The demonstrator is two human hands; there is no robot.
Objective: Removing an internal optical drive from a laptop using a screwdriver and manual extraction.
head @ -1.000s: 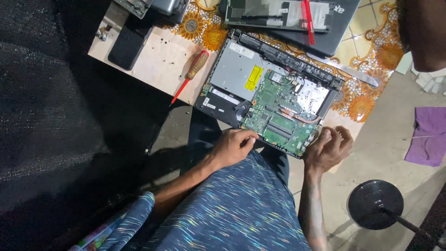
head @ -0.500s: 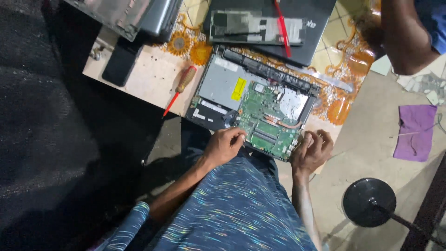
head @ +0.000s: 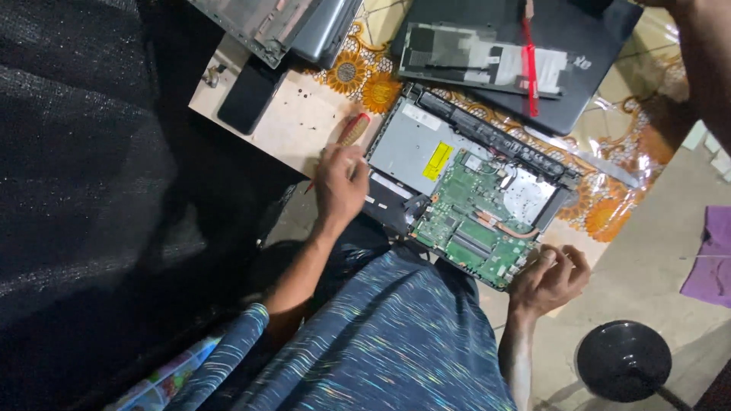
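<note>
Reaching toward the upper centre of the frame, the left hand lies over the red-handled screwdriver on the pale board; its fingers are curled loosely over the tool's shaft, though a firm grasp cannot be confirmed, since the hand hides the contact. The screwdriver's handle projects beyond the fingers, just beside the left edge of the opened laptop, which sits at centre frame, tilted diagonally. Inside the laptop, a silver drive with a yellow label occupies the upper left part, and a green board fills the lower right part. The right hand, lower right of centre, has its fingers bent inward and touches the laptop's lower right corner, pinching nothing that can be seen.

Above the opened laptop, at the top of the frame, a second, closed dark laptop bears a grey panel and a red tool laid across it. A black phone rests at the board's upper left, near a grey casing at the top edge. A flowered cloth covers the surface beneath. Another person's arm enters at the upper right. A black round base stands at the lower right, and a purple cloth lies at the right edge.
</note>
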